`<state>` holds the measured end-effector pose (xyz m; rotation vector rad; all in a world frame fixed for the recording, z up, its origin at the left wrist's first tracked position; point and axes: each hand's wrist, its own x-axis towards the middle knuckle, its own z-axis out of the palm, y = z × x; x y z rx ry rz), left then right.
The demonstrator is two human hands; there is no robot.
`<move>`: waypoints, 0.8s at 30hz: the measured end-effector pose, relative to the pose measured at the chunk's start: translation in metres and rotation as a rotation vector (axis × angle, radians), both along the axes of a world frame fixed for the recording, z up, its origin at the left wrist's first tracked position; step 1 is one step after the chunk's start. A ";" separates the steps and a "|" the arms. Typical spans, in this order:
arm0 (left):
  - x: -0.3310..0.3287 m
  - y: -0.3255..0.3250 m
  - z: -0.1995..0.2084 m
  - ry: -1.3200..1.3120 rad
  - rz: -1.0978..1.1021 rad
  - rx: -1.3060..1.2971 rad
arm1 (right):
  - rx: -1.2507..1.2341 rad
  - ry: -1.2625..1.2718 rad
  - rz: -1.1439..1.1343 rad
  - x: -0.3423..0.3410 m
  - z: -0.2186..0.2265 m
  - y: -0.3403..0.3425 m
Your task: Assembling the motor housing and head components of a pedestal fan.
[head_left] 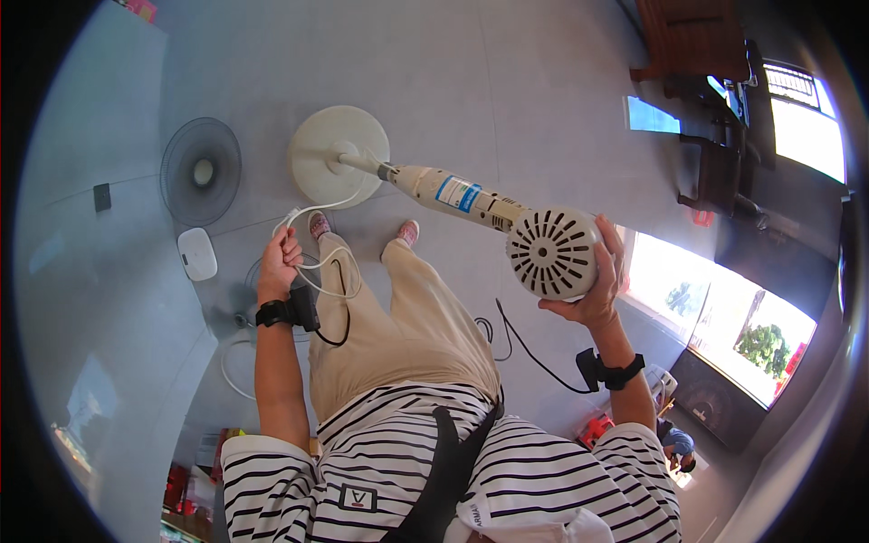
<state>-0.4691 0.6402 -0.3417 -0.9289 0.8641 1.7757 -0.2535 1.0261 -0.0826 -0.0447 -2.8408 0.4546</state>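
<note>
A pale standing fan without its blade guard stands in front of me, its round base [312, 176] on the floor. Its control column [453, 193] rises toward me, and the slotted motor housing [552, 253] is at the near end. My right hand [597, 285] is wrapped round the right side of that housing, thumb below and fingers above. Over on the left, my left hand [281, 262] is closed on the fan's white power cord [342, 295], which hangs from it in loops and also runs toward the base.
A round wire fan grille [201, 170] lies at the left, with a white rounded panel [197, 253] near it. Dark wooden furniture [692, 41] stands at the far right. Red items [595, 429] and another person [677, 445] are at the lower right.
</note>
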 end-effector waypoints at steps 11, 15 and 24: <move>-0.013 -0.006 0.081 0.296 -0.098 -0.136 | 0.043 -0.014 -0.096 -0.075 0.040 -0.051; -0.031 -0.018 0.125 0.492 -0.207 -0.176 | 0.054 -0.024 -0.053 -0.137 0.045 -0.097; -0.049 -0.062 0.153 0.653 -0.396 -0.278 | 0.119 0.012 -0.037 -0.240 0.038 -0.177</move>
